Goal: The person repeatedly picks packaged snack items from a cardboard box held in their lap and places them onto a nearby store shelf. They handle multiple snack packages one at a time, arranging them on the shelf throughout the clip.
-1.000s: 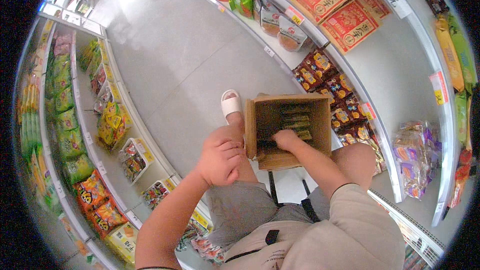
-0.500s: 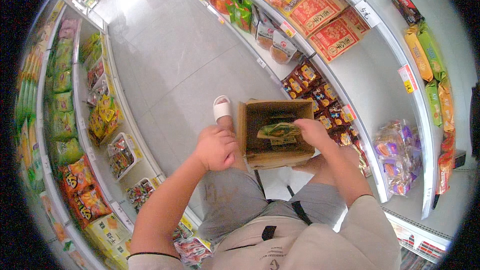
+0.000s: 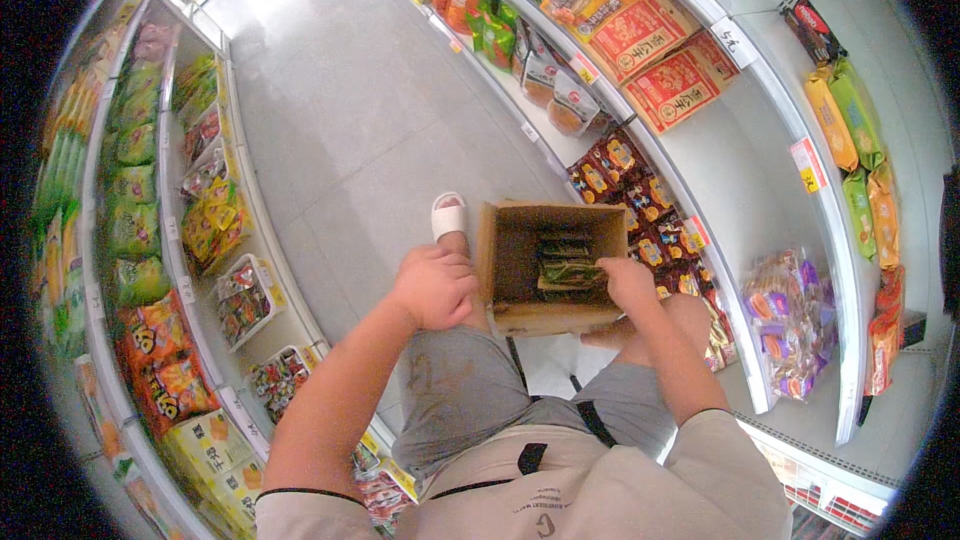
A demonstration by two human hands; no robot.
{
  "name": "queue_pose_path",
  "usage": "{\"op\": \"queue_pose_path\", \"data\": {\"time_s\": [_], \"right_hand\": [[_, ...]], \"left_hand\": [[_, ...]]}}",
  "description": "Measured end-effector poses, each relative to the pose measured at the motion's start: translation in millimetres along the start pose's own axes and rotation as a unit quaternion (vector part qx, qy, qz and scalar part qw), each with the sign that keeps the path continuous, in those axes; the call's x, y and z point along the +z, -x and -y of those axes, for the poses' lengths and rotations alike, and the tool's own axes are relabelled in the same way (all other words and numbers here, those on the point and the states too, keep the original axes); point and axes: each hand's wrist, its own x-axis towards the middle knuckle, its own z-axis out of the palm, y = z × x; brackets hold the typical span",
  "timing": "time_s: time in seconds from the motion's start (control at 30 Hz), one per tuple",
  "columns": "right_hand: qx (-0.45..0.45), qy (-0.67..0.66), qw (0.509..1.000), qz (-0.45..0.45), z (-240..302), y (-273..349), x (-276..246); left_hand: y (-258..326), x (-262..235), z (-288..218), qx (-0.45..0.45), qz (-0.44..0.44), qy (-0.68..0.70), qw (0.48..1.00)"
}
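Observation:
An open cardboard box (image 3: 500,325) stands between my knees, with several dark green packets (image 3: 563,248) lying inside near its far wall. My right hand (image 3: 632,285) reaches over the box's right edge, its fingers pinching the end of a green packet (image 3: 572,272) low in the box. This packet lies close against the others. My left hand (image 3: 436,287) is curled into a loose fist over my left knee, just beside the box's left wall. Nothing shows in it, though its palm is turned from sight.
Shelves of snack bags (image 3: 138,210) run along the left, with white baskets (image 3: 247,302) of small packets. On the right, a low shelf holds brown packets (image 3: 640,195) close to the box; wrapped bread rolls (image 3: 795,320) sit above. Grey tiled floor (image 3: 350,120) stretches ahead.
My right hand has lowered the green packet deeper into the box, beside the other packets. My left hand has stayed by the knee. The view has shifted slightly.

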Motion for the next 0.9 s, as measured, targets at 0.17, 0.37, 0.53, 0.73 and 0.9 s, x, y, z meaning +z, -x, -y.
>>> {"op": "queue_pose_path", "data": {"time_s": [0.17, 0.37, 0.53, 0.73, 0.9], "right_hand": [[-0.039, 0.068, 0.996, 0.037, 12, -6, 11], [-0.044, 0.092, 0.989, 0.111, 8, -4, 24], [-0.037, 0.112, 0.980, 0.163, 8, -8, 27], [0.019, 0.030, 0.997, 0.072, 13, -17, 11], [0.047, -0.132, 0.984, -0.107, -4, -24, -4]], "left_hand": [[3, -1, -3, -0.022, 0.007, -0.005, 1.000], [5, 1, -2, -0.022, 0.013, -0.010, 1.000], [5, 6, 2, -0.013, -0.018, 0.007, 1.000], [10, 7, 2, -0.025, -0.024, 0.001, 0.999], [9, 7, -1, -0.037, -0.003, -0.010, 0.999]]}}
